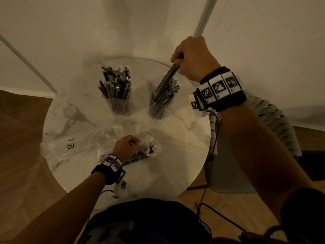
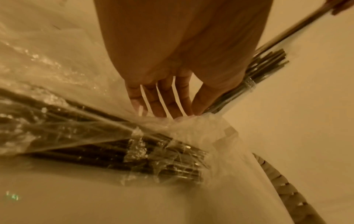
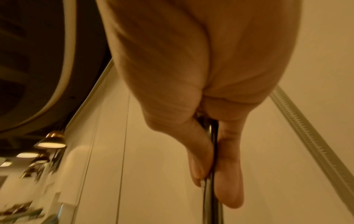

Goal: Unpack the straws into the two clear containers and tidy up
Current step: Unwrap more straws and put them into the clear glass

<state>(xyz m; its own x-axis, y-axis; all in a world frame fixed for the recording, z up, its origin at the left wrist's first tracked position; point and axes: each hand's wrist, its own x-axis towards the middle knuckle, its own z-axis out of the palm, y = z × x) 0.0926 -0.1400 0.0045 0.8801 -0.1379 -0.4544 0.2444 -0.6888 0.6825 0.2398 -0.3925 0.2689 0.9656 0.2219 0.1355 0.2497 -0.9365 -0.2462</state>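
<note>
Right grip (image 1: 191,59) clamps a straw bundle (image 1: 167,80); left grip (image 1: 127,146) pinches the plastic bag (image 2: 201,128).

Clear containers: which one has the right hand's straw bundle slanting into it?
The right container, below the right hand: the straw bundle slants into it. The left container stands untouched.

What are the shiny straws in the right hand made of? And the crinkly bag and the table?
Straws in the right hand: probably metal, silvery and glossy with bright streaks; shiny plastic is possible. Bag: thin clear plastic, crinkled and glinting. Table: polished white marble look with grey veins; real stone or print, can't tell.
</note>
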